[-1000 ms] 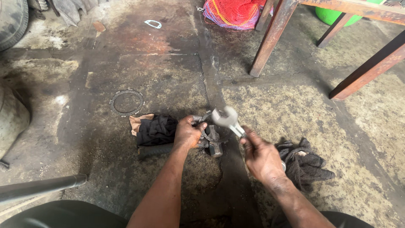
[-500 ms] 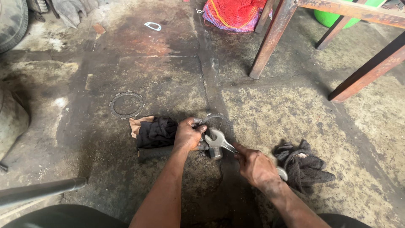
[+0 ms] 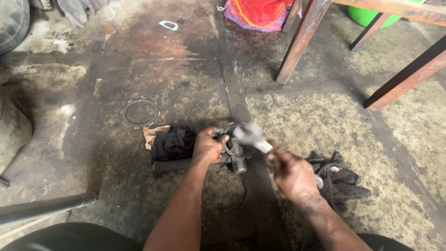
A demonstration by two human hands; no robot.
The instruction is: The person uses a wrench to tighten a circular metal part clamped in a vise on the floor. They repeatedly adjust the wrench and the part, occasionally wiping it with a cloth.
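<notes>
My left hand (image 3: 207,145) grips a dark metal part (image 3: 234,157) that lies on the oily concrete floor, with a thin ring around it. My right hand (image 3: 291,174) is closed on the handle of a hammer (image 3: 251,135), whose grey head is blurred just above the part. A black rag over a tan cloth (image 3: 173,142) lies under and left of my left hand.
A toothed metal ring (image 3: 140,112) lies on the floor to the upper left. A dark rag (image 3: 341,179) sits right of my right hand. Rusty table legs (image 3: 302,39) stand behind, with a red mesh bag (image 3: 260,14). A dark pipe (image 3: 44,208) lies at lower left.
The hammer head dropped onto the part half a second ago and is now raised slightly again. My left hand has stayed on the part.
</notes>
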